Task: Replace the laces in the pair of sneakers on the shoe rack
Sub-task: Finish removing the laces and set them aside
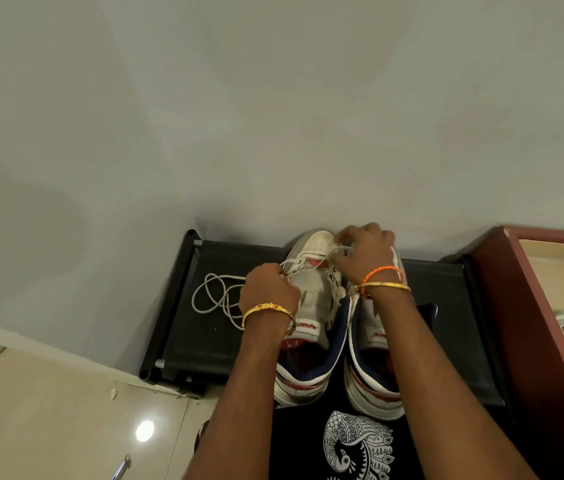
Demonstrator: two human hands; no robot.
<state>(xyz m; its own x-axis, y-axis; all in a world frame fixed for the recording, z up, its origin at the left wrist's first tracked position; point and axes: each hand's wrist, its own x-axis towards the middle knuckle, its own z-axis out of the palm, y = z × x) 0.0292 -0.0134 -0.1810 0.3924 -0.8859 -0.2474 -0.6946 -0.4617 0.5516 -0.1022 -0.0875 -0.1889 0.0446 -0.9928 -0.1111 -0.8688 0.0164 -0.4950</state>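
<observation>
Your left hand [268, 289] and right hand [365, 252] each pinch the white lace [218, 296] over the left sneaker [311, 299] of the pair, its slack coiled just left on the black shoe rack [204, 341] against a pale wall [273, 116].

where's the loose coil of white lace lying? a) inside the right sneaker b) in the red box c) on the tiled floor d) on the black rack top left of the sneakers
d: the loose lace lies in loops on the black rack, left of the left sneaker, running up to where the left hand pinches it at the eyelets.
</observation>
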